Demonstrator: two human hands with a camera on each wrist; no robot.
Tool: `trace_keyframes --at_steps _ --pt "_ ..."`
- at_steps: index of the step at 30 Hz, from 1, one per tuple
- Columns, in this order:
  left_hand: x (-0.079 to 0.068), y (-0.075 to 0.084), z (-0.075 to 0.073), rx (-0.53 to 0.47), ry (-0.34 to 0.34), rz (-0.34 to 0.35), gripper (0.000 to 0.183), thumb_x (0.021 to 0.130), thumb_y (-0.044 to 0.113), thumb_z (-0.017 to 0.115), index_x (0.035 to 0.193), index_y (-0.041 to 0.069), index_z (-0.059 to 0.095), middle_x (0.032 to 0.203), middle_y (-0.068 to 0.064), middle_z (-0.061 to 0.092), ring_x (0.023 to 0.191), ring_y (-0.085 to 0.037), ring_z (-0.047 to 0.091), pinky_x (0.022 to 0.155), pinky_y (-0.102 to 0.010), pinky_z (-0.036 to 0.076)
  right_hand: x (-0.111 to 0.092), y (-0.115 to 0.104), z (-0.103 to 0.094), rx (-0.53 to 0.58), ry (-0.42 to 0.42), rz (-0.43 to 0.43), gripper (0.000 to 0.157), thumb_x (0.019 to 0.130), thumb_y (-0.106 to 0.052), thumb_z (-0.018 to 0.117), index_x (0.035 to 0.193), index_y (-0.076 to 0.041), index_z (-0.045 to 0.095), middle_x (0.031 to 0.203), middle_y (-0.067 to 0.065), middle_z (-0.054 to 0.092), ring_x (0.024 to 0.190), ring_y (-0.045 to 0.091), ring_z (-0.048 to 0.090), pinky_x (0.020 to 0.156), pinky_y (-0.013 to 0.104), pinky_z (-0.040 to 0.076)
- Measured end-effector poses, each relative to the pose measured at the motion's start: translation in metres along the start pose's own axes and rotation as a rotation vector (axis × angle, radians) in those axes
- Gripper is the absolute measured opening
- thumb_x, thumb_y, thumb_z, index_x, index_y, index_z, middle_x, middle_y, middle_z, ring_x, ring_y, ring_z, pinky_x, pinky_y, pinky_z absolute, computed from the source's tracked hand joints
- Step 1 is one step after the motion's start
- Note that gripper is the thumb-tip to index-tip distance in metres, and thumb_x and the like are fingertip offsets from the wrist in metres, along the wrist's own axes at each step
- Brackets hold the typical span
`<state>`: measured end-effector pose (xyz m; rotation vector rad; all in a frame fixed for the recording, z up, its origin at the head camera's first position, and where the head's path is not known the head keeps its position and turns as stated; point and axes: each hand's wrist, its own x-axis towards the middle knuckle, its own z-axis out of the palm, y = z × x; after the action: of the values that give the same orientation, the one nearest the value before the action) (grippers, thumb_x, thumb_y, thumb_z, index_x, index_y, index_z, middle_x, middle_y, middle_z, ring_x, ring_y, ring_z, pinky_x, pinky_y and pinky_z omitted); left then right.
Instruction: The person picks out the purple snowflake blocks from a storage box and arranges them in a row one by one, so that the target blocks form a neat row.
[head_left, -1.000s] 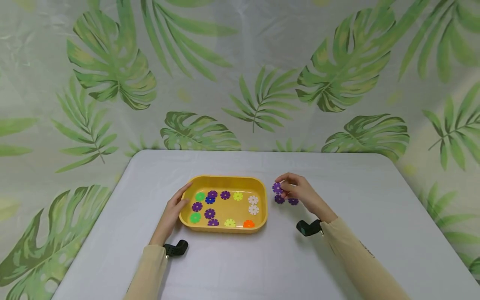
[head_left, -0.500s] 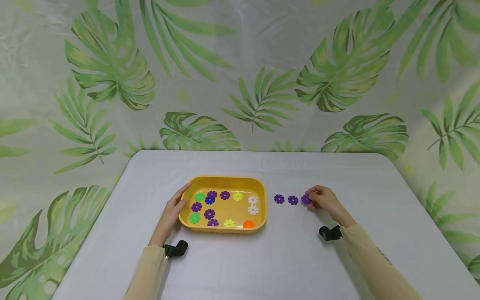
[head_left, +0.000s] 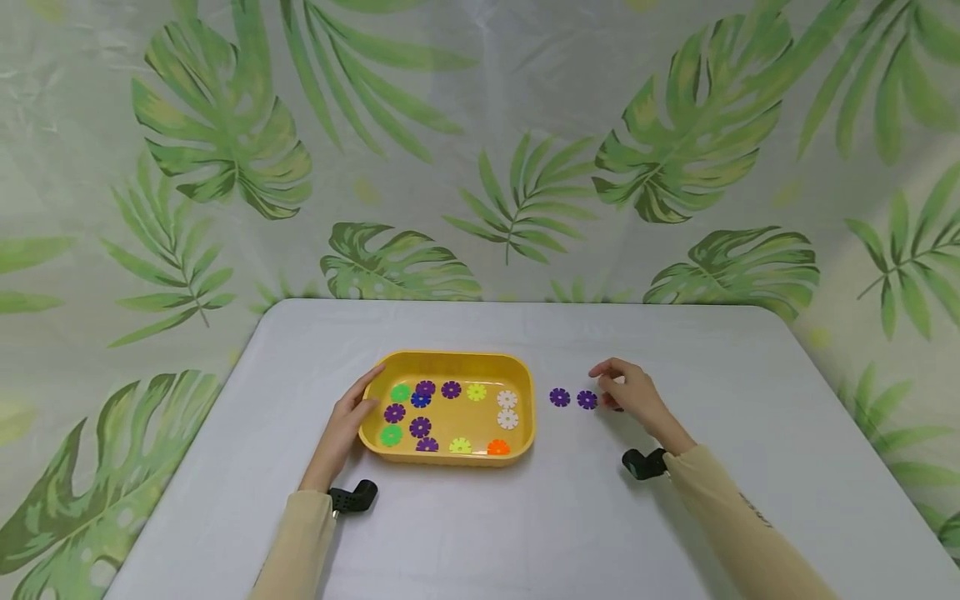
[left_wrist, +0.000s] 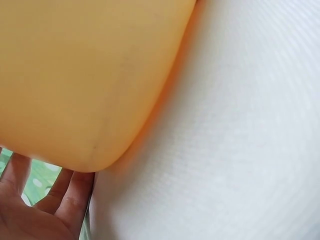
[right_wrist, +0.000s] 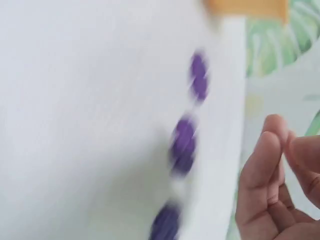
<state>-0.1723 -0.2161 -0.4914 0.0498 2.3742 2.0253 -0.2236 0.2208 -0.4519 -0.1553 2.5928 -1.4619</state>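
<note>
A yellow tray (head_left: 450, 459) stands on the white table with purple, green, yellow, white, blue and orange notched discs in it. My left hand (head_left: 342, 432) holds the tray's left end, fingers along the rim and thumb over it; the left wrist view shows my fingers against the outer wall. Right of the tray, a row of purple snowflake discs (head_left: 559, 397) lies flat. My right hand (head_left: 633, 395) hovers above the right end of this row, hiding most of the last disc (right_wrist: 166, 222). In the right wrist view its fingers are loosely bent, thumb near the fingertips, holding nothing.
The white table (head_left: 480, 533) has a back edge close behind the tray. A leaf-patterned sheet (head_left: 480, 150) hangs behind it. A black wrist camera (head_left: 355, 497) is strapped to each forearm.
My right hand has carried a purple disc from beside the tray to the row's right end and let it go. It has since lifted slightly leftward. My left hand has stayed put.
</note>
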Motion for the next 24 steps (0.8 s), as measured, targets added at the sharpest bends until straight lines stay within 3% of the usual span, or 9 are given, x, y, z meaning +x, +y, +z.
trace_keyframes --at_steps 5,12,18,24 --pt "0.001 0.0 0.0 0.001 0.002 -0.006 0.048 0.1 0.011 0.042 0.147 0.019 0.04 0.156 -0.003 0.025 0.144 -0.021 0.013 0.116 -0.044 0.01 0.001 -0.043 0.033 0.178 -0.085 -0.071 0.025 0.098 -0.008 0.05 0.115 0.009 0.056 0.106 0.027 0.054 0.069 0.021 0.06 0.066 0.031 0.057" --pt "0.001 0.0 0.0 0.0 0.005 -0.01 0.048 0.1 0.01 0.042 0.148 0.019 0.039 0.156 -0.003 0.025 0.144 -0.021 0.013 0.116 -0.043 0.01 0.001 -0.087 0.099 0.277 -0.296 -0.116 0.024 0.099 -0.005 0.048 0.116 0.01 0.055 0.111 0.03 0.055 0.071 0.024 0.061 0.07 0.034 0.058" --pt "0.001 0.001 0.0 0.003 0.009 -0.001 0.048 0.1 0.009 0.041 0.148 0.018 0.039 0.155 -0.002 0.025 0.144 -0.019 0.012 0.116 -0.042 0.01 0.001 -0.101 0.152 0.255 -0.518 -0.098 0.024 0.099 -0.002 0.044 0.117 0.007 0.056 0.111 0.024 0.057 0.074 0.03 0.063 0.07 0.036 0.057" --pt "0.0 0.002 0.001 0.007 0.01 -0.003 0.048 0.1 0.009 0.041 0.148 0.018 0.039 0.155 -0.002 0.025 0.143 -0.02 0.013 0.116 -0.041 0.01 0.003 -0.105 0.183 0.098 -0.607 -0.143 0.028 0.097 -0.001 0.041 0.113 -0.002 0.064 0.11 0.009 0.063 0.08 0.019 0.056 0.071 0.027 0.048"
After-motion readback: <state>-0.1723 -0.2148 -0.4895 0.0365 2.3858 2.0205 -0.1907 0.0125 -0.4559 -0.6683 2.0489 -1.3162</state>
